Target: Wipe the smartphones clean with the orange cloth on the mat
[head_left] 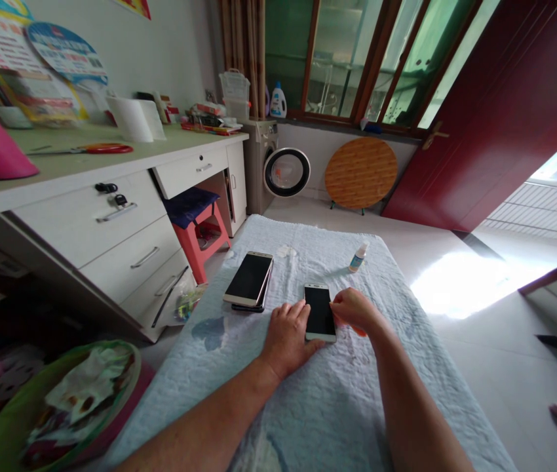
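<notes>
A white-framed smartphone (320,313) with a dark screen lies face up on the cloth-covered table. My left hand (286,337) steadies it, with fingers along its left edge and the thumb at its lower edge. At the phone's right edge, my right hand (354,309) is closed in a pinch; what the fingertips hold is hidden. Something orange-red (358,331) shows beneath that hand, too covered to name. Further left rests a gold-framed smartphone (249,278), stacked on another dark device. A small spray bottle (358,257) stands behind my right hand.
A light blue quilted cloth (308,236) covers the table. To the left are a white desk (135,216) with drawers, a pink stool (204,229) and a waste bin (134,393). A washing machine (259,164) with its door open and a round wooden tabletop (362,172) stand beyond.
</notes>
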`<state>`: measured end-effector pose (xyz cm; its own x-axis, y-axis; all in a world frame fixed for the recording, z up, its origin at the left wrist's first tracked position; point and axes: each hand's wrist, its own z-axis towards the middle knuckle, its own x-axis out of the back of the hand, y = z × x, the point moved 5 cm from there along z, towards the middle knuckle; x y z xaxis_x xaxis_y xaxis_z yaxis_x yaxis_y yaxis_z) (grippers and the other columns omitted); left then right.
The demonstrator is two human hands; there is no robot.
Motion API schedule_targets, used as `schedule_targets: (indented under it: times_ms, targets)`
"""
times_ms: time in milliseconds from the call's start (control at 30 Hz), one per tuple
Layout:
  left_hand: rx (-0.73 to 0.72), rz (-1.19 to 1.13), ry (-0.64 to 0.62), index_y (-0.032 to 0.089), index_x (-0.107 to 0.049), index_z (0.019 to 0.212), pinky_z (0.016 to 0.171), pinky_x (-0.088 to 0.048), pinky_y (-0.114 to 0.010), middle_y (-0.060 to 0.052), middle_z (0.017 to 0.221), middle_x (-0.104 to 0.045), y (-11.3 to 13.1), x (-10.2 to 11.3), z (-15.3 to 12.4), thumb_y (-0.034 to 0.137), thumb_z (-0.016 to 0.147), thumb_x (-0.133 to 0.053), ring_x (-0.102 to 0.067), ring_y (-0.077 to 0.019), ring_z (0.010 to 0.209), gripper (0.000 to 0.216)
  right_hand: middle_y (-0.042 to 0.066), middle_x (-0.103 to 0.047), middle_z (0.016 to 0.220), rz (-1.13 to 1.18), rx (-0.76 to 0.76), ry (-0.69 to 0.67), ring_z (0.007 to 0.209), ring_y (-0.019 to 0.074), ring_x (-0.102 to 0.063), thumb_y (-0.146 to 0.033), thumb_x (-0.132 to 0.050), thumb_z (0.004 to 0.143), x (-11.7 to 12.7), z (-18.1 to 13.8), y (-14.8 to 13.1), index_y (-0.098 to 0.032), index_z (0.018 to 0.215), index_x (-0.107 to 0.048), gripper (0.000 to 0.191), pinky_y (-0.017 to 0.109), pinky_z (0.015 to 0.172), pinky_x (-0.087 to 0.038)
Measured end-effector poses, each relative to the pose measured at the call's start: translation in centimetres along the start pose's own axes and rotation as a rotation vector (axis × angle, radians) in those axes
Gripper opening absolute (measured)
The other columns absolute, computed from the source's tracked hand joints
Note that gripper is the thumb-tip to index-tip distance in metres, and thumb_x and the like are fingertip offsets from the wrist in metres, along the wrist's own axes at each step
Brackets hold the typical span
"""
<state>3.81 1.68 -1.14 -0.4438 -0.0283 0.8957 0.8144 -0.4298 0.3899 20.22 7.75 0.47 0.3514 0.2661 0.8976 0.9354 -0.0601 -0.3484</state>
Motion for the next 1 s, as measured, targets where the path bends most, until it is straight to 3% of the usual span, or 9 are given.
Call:
schedule_targets:
  times_ms: [200,533,800,867,1000]
  targets:
    - [-0.004,0.007,0.006,0.015,-0.052,0.127,0.096,-0.037,-0.043,-0.011,0.134,-0.054,-0.1,0.1,0.0,0.062,0.074,-0.065,-0.051,-0.0312,0.112,0.072,0.003,-0.063,0.056,0.040,-0.029,0.022,0.053,0.0109,-0.054,-0.023,-0.050,0.075,-0.6,-2.8,0.0,-0.015,0.069,-0.072,0.024,0.022,0.051,-0.030]
    - [0.012,0.000,0.010,0.016,-0.053,0.127,0.096,-0.037,-0.043,-0.011,0.133,-0.055,0.1,0.3,0.1,0.062,0.077,-0.061,-0.050,-0.0304,0.113,0.068,0.002,-0.059,0.050,0.064,0.012,-0.092,0.046,0.0080,-0.048,-0.021,-0.047,0.073,-0.9,-6.0,-0.4,-0.014,0.059,-0.065,0.024,0.020,0.047,-0.027]
    - [0.009,0.003,0.009,0.017,-0.052,0.127,0.096,-0.038,-0.043,-0.011,0.133,-0.054,-0.1,0.1,0.1,0.060,0.076,-0.063,-0.051,-0.0308,0.113,0.068,-0.003,-0.052,0.048,0.198,0.045,-0.366,0.037,0.0067,-0.039,-0.024,-0.049,0.074,-2.4,-6.6,0.4,-0.016,0.063,-0.063,0.019,0.020,0.041,-0.026]
    - [0.005,-0.007,0.002,0.017,-0.051,0.127,0.096,-0.038,-0.043,-0.011,0.133,-0.054,-0.1,0.0,0.1,0.062,0.075,-0.064,-0.051,-0.0311,0.113,0.070,-0.002,-0.054,0.052,0.239,0.124,-0.292,0.042,0.0078,-0.043,-0.029,-0.050,0.079,-1.8,-6.3,-0.1,-0.017,0.068,-0.063,0.021,0.020,0.044,-0.029]
    - [0.017,-0.025,0.017,0.016,-0.045,0.132,0.095,-0.039,-0.042,-0.012,0.131,-0.055,-0.4,-0.1,0.0,0.058,0.075,-0.067,-0.052,-0.0302,0.112,0.075,0.001,-0.056,0.071,0.177,0.301,0.181,0.062,0.0099,-0.050,-0.035,-0.050,0.087,0.8,-5.5,-1.5,-0.017,0.072,-0.063,0.027,0.021,0.059,-0.036]
